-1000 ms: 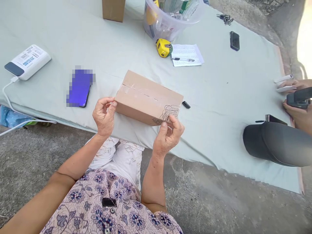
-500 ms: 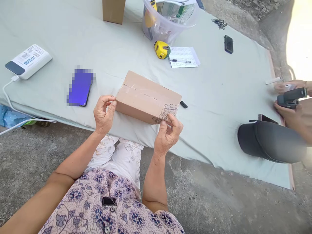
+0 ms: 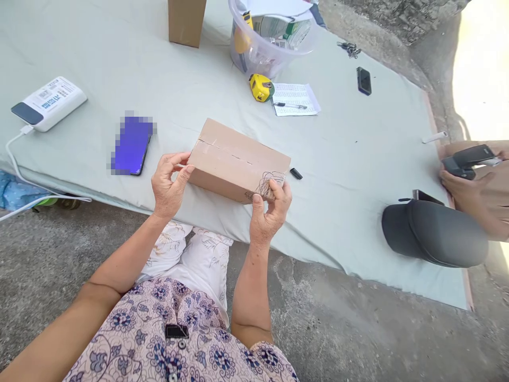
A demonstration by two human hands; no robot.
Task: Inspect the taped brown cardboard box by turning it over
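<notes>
Since a white cable (image 3: 11, 154) trails from the power bank (image 3: 50, 103) over the edge of the pale green sheet (image 3: 338, 159), that far-left spot looks set up for charging, and a phone with a blurred screen (image 3: 133, 146) lies flat just to its right. Your left hand (image 3: 169, 185) has its fingers (image 3: 185, 167) closed on the near-left end of the cardboard box (image 3: 238, 162), while your right hand (image 3: 270, 212) grips the opposite corner. Held this way, above the sheet's edge and over your flowered dress (image 3: 159, 329), the box keeps its taped seam and scribbled drawing open to view. Beyond it, a yellow tape measure (image 3: 260, 87) sits near a clear bucket (image 3: 254, 48), with a pen (image 3: 290, 105) laid on a printed paper (image 3: 296, 99), probably to keep them handy. Further right, another person's hands (image 3: 465, 183) hold a black device (image 3: 463, 162) above a dark cap (image 3: 433, 233), and the sheet is spread on a concrete floor (image 3: 338, 329).
</notes>
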